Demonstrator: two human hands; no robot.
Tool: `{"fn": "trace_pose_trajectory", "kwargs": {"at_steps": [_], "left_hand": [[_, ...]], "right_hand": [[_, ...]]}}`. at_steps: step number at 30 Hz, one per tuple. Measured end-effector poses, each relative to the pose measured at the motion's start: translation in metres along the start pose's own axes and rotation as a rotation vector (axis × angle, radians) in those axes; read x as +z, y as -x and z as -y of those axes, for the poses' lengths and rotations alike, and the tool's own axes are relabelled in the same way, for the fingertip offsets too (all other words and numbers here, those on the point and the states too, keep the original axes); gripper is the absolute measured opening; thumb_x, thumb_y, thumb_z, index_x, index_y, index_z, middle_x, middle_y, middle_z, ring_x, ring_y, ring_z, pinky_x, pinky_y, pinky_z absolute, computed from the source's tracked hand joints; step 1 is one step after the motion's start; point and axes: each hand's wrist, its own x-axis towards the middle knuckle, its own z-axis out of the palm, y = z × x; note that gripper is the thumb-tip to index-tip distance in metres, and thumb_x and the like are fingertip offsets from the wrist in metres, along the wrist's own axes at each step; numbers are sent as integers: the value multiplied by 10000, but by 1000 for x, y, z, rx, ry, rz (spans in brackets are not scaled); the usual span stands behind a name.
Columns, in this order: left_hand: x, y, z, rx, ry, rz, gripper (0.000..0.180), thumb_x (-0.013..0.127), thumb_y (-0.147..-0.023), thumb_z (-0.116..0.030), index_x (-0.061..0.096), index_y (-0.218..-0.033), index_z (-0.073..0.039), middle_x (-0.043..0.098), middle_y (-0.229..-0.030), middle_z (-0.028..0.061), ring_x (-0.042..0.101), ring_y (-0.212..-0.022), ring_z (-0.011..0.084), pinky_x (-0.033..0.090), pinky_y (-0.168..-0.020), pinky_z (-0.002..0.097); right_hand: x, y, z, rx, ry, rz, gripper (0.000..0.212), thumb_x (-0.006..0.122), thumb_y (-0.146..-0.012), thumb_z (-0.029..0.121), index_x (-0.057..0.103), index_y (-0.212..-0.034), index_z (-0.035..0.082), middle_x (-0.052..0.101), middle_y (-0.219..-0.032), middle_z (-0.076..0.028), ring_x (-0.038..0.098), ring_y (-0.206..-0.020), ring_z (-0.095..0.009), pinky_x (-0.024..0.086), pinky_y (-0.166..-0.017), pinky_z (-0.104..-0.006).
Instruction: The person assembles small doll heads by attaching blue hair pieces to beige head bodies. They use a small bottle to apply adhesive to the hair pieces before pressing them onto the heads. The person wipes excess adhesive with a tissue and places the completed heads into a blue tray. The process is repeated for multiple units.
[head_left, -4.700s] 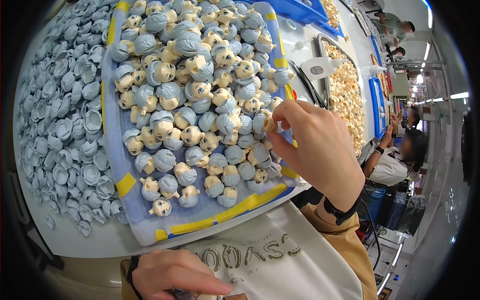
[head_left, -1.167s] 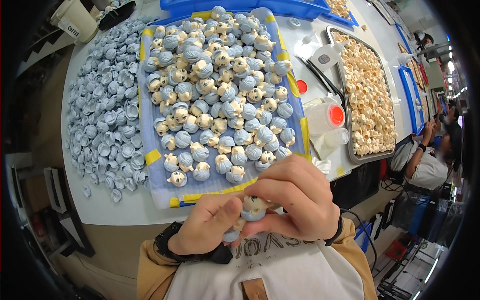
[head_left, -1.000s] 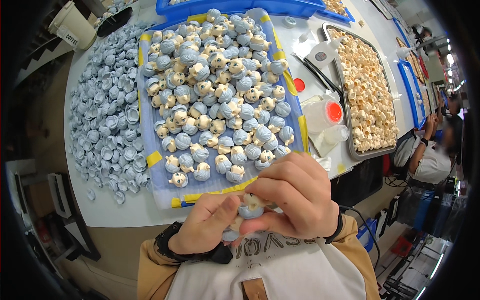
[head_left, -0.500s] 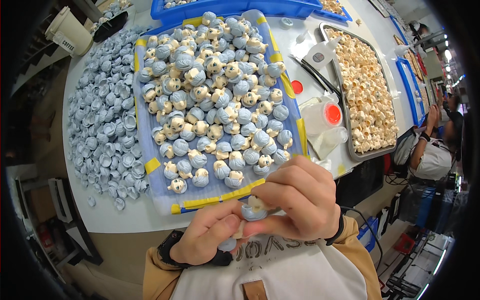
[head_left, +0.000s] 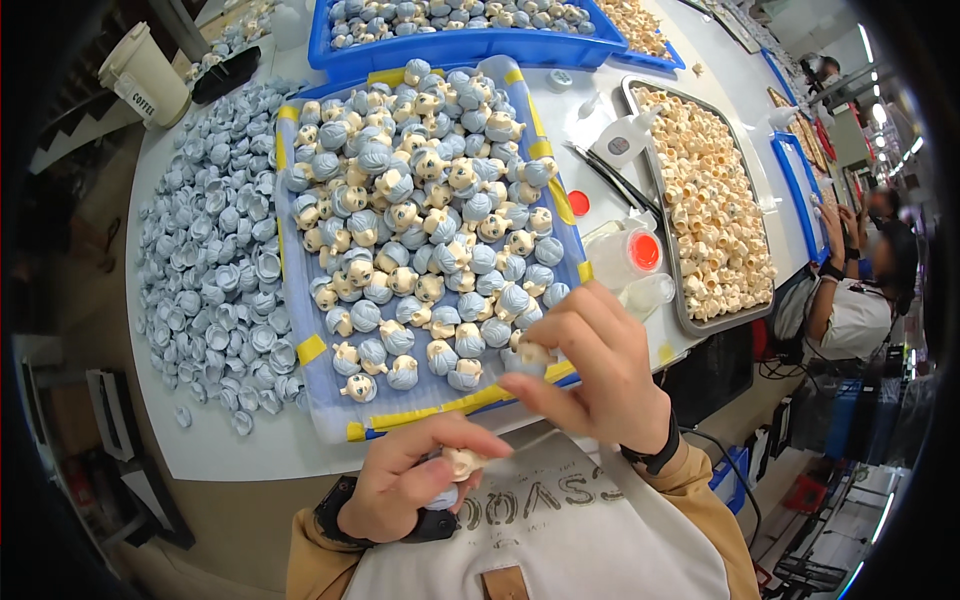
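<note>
At the tray's near right corner, my right hand (head_left: 605,370) has a small doll head (head_left: 528,360) with blue hair, slightly blurred, between thumb and fingers. Lower down, close to my apron, my left hand (head_left: 410,480) pinches a cream doll face piece (head_left: 463,462). A blue hair piece (head_left: 442,498) sits lower in the same hand, partly hidden by the fingers. Beyond both hands lies a blue-lined tray (head_left: 400,412) edged with yellow tape. Many doll heads (head_left: 400,280) with blue hair are heaped in it.
Loose blue hair shells (head_left: 210,260) cover the table left of the tray. On the right stand a metal tray (head_left: 700,325) of cream pieces, a red-topped container (head_left: 625,255), tweezers (head_left: 620,180) and a white bottle (head_left: 622,140). A blue bin (head_left: 470,45) is at the back.
My hands have come apart. The right has moved up and away with the doll head, to the tray's edge. The cream piece in my left hand now shows more fully.
</note>
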Motion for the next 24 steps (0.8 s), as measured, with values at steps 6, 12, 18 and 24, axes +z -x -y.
{"fn": "trace_pose_trajectory", "kwargs": {"at_steps": [6,12,18,24], "left_hand": [[-4,5,-5,-57,-87,86,351,435,-873,-243,548,-1049,39,542,-832,88,487,-650,99,403,-573,223],[10,2,5,83,-101,-120,316,529,-858,-238,491,-1033,22,573,-775,127,513,-561,115,423,-503,226],[15,-7,12,94,-99,-165,378,596,-820,-206,463,-1083,30,616,-840,180,518,-550,98,444,-513,217],[15,-15,11,58,-113,-101,385,593,-842,-272,515,-1054,40,590,-817,117,516,-577,86,418,-541,210]], "right_hand": [[8,-26,-9,124,120,26,362,692,-683,98,556,-1008,14,518,-784,-107,525,-712,-274,429,-602,-353],[-21,-5,6,56,195,-4,437,584,-723,32,511,-1155,22,576,-1068,-148,583,-906,-261,477,-723,-342],[-124,76,-81,737,407,-404,269,522,-799,25,585,-1060,22,631,-778,-141,621,-686,-207,472,-625,-308],[-149,103,-160,698,701,-119,272,634,-722,73,593,-981,1,607,-822,-145,587,-680,-222,467,-633,-305]]}}
